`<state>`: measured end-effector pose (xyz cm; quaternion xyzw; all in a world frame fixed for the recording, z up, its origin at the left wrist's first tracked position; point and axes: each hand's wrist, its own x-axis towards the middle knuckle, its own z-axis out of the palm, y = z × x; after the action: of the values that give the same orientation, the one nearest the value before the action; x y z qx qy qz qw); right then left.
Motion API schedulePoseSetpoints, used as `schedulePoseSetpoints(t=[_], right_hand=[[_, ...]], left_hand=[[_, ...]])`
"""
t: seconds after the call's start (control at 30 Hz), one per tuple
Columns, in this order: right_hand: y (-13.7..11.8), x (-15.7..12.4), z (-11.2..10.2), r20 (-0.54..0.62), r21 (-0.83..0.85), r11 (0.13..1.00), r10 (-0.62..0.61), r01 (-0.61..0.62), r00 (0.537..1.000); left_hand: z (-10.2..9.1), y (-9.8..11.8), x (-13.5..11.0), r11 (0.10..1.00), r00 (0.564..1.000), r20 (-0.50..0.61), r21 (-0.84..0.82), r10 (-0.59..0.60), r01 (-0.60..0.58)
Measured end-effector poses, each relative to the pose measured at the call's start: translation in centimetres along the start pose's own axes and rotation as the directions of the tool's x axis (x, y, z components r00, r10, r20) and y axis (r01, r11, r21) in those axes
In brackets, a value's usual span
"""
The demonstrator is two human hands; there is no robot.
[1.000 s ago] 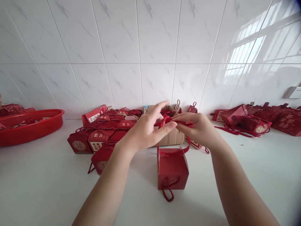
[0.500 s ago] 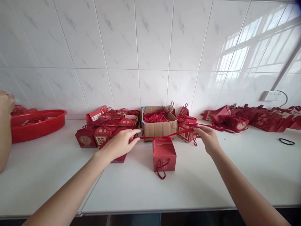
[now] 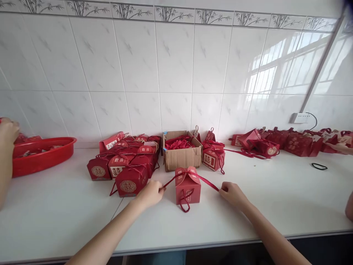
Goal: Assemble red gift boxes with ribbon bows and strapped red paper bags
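Upright on the white table stands a small red gift box (image 3: 188,192), its top flaps folded together. A dark red ribbon (image 3: 209,183) crosses the top and slopes down to both sides. My left hand (image 3: 152,192) pinches one end of it, left of the box. To the right, my right hand (image 3: 234,194) is closed on the other end. A twisted red cord handle (image 3: 185,205) hangs at the front of the box. Just beyond my left hand sits a finished-looking red box with a round gold emblem (image 3: 128,186).
Behind the gift box is an open cardboard carton (image 3: 183,159) of red ribbon. Clustered red boxes stand left; more red bags (image 3: 299,143) line the wall at right. A red basin (image 3: 44,160) and another person's arm (image 3: 6,158) are at far left. A black band (image 3: 319,166) lies right.
The ribbon, stretched nearly straight before, now bends down over the box. Both hands have lowered beside it. The box's top flaps now stand closed together, and the view has tilted up.
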<state>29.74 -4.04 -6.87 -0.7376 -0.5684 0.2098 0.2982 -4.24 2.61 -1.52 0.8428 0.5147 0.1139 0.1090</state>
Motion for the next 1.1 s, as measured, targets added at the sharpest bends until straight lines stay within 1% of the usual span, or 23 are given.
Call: schedulePoseSetpoints(t=[0.07,0.17,0.27,0.37,0.43,0.53,0.63,0.73,0.83,0.9,0.97,1.1], right_hand=[[0.6,0.1,-0.4,0.004,-0.055,0.998,0.022,-0.022,1.0],[1.4,0.5,-1.2,0.019,-0.105,0.993,0.048,-0.045,0.999],[1.6,1.0,-1.8,0.037,-0.133,0.989,0.063,-0.058,0.997],[1.2,1.1,-2.3,0.051,-0.146,0.988,0.055,-0.047,0.997],[0.5,1.0,-2.6,0.053,-0.134,0.991,0.016,-0.008,0.998],[-1.1,1.0,-2.8,0.049,-0.071,0.992,-0.098,0.101,0.994],[-3.3,1.8,-2.6,0.087,0.036,0.976,-0.219,0.217,0.972],[-5.5,3.3,-1.7,0.174,0.178,0.946,-0.303,0.273,0.937],[-6.9,4.5,-0.7,0.243,0.323,0.904,-0.365,0.28,0.899],[-7.1,4.8,-0.3,0.252,0.401,0.873,-0.397,0.277,0.883],[-6.9,4.7,0.0,0.255,0.462,0.845,-0.418,0.27,0.872],[-6.1,4.0,0.0,0.305,0.545,0.808,-0.441,0.225,0.844]], left_hand=[[0.5,-1.2,-0.3,1.0,0.999,0.018,0.011,-0.027,0.027],[0.8,-2.5,-0.5,0.998,0.998,0.016,0.015,-0.066,0.066],[0.6,-2.7,-0.4,0.996,0.996,0.005,0.001,-0.087,0.087],[0.0,-1.8,-0.8,0.998,0.998,-0.036,-0.034,-0.06,0.059],[-0.9,-0.8,-1.5,0.997,0.996,-0.082,-0.069,-0.027,0.021],[-2.4,0.5,-2.2,0.988,0.994,-0.113,-0.152,-0.003,-0.015],[-3.4,1.6,-1.5,0.96,0.992,-0.123,-0.278,-0.012,-0.023],[-3.3,2.5,0.4,0.902,0.99,-0.141,-0.427,-0.008,-0.054],[-2.3,2.8,2.5,0.81,0.993,-0.113,-0.579,0.036,-0.095],[-1.6,2.6,3.3,0.737,0.995,-0.074,-0.668,0.073,-0.104],[-0.9,2.2,3.8,0.656,0.994,-0.024,-0.749,0.108,-0.089],[-0.3,1.4,3.8,0.493,0.989,0.07,-0.87,0.131,-0.003]])
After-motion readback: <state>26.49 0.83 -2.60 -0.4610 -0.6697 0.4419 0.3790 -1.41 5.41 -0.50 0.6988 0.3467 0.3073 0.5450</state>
